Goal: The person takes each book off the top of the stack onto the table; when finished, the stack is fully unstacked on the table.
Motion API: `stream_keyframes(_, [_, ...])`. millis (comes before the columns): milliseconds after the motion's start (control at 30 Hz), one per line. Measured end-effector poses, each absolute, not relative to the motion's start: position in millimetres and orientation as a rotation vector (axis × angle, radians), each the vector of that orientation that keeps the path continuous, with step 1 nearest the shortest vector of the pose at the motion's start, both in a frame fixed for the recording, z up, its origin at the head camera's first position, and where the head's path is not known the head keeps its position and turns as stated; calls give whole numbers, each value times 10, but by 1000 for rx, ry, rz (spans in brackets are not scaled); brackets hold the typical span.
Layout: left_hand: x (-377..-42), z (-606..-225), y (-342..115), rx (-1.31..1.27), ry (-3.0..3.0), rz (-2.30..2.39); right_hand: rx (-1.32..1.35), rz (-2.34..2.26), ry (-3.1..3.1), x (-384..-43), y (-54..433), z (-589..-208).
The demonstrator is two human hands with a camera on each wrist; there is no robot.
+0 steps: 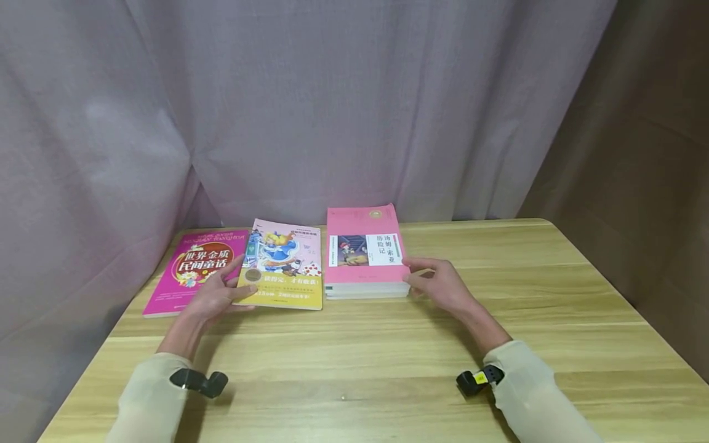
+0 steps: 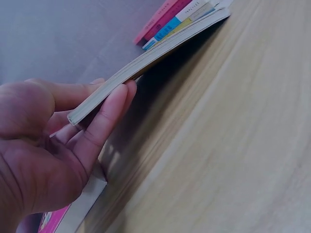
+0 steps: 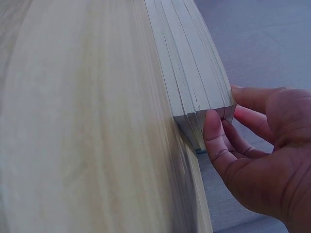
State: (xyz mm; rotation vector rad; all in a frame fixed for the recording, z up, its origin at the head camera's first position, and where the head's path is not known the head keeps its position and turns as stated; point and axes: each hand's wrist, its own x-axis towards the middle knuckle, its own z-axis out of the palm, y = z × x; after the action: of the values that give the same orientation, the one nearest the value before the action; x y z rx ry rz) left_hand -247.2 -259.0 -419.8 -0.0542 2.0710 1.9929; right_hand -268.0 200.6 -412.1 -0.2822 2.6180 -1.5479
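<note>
As I watch the left grip (image 1: pixel 213 295): left of centre in the head view, it pinches a yellow-and-pink storybook (image 1: pixel 282 249), thumb on the cover, fingers beneath, only the book's thickness between them.
Storybook: centre-left, tilted, its held side raised off the surface (image 1: pixel 343 357); I can't tell whether its far end touches.
Pink-topped stack (image 1: pixel 362 221): mid-frame, several books, just right of the storybook.
Right grip (image 1: pixel 443 283): right of centre, fingers loosely bent and spread, fingertips touching the stack's right side; how firmly, I can't tell.
Magenta book (image 1: pixel 166 289): flat at the left, partly hidden from me behind the storybook and left grip.
Grey curtain (image 1: pixel 310 111): across the upper frame.
</note>
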Motion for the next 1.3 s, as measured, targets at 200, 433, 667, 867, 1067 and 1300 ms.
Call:
stream_keyframes(200, [-2500,-4237,-2529,-88,2154,1899,-253,-1539,2608,-2664,2016,-4125])
stream_keyframes(433, [-2499,-4232,-2480,-151,2263,1798,-258,-1539,2620,-2654,2020,-4131])
stream_keyframes(667, [-2493,-4194,-2459,-216,2363,1693,-286,-1554,2622,-2674,2006,-4130])
stream_keyframes(867, [-2484,-4166,-2452,-219,2454,1590,-291,-1555,2619,-2680,2007,-4131])
stream_keyframes(1067, [-2449,-4070,-2452,-190,2739,1240,-258,-1538,2618,-2686,2004,-4133])
stream_keyframes(1300, [-2459,-3981,-2413,-119,2964,858,-256,-1544,2616,-2692,1998,-4126])
